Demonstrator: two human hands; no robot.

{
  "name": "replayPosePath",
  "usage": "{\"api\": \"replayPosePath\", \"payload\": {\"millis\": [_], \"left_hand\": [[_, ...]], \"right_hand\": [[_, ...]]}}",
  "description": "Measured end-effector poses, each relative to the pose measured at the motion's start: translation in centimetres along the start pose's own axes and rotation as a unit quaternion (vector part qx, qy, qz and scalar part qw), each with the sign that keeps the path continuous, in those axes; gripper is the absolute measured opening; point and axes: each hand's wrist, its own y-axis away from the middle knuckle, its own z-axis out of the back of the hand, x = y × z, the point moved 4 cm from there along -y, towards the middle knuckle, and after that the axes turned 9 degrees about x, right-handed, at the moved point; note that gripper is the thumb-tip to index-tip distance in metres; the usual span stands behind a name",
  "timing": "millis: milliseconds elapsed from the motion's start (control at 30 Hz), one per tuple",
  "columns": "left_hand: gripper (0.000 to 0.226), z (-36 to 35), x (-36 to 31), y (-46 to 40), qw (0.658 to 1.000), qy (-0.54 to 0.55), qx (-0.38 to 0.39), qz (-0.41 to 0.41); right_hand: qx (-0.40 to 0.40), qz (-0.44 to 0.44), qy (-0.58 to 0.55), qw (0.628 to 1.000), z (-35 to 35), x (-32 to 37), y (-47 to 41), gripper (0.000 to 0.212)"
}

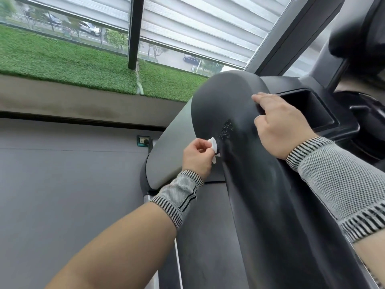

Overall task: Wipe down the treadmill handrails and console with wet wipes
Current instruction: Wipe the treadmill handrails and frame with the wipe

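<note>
Wipe point(213, 147) pinched in left hand point(198, 156), seemingly touching handrail point(260, 184).

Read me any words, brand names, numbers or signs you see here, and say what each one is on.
No readable text in this view.
Wall socket: any markings too small to read.
Handrail, wipe, wrist sleeves: no lettering shows.
Cars outside: plates too small and blurred.

Count: two hands, left point(196, 156) and right point(281, 130); one white wipe point(213, 145); one black handrail point(260, 184); one console tray recess point(306, 109); one wall socket point(143, 141).
</note>
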Motion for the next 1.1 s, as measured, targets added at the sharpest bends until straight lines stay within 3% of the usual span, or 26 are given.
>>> {"api": "replayPosePath", "payload": {"millis": [133,300,500,567,700,767,867,1033,1100], "left_hand": [[0.032,-0.8,2.1,4.1,0.996,-0.034,0.083,0.006],[0.029,-1.5,-0.5,-0.3,0.999,-0.025,0.037,-0.016],[0.027,-0.2,-1.9,-4.5,0.999,0.005,-0.039,0.028],[0.026,0.7,-2.9,-3.1,0.999,0.001,-0.038,-0.004],[0.029,-0.7,-3.3,1.2,0.990,-0.056,0.081,-0.104],[0.022,-1.7,-3.5,0.9,0.985,-0.073,0.081,-0.132],[0.025,-2.1,-4.2,-2.1,0.990,-0.084,0.050,-0.105],[0.026,-0.4,-4.0,-4.4,0.996,-0.085,-0.001,0.014],[0.027,-0.1,-4.3,-2.8,0.998,-0.066,0.008,-0.014]], "right_hand": [[-0.011,-0.001,-0.017,1.000,0.2,0.1,0.1,0.051],[-0.011,-0.004,-0.022,1.000,0.1,0.2,0.1,0.050],[-0.021,-0.012,-0.039,0.999,0.3,0.0,0.0,0.048],[-0.023,-0.013,-0.045,0.999,0.4,0.0,0.1,0.047],[-0.032,-0.010,-0.055,0.998,0.5,0.1,0.2,0.048],[-0.034,-0.012,-0.053,0.998,0.5,0.2,0.2,0.048],[-0.035,-0.015,-0.056,0.998,0.4,0.2,0.2,0.047],[-0.045,-0.025,-0.076,0.996,0.5,0.0,0.3,0.045],[-0.057,-0.031,-0.091,0.994,0.7,-0.1,0.4,0.045]]}}
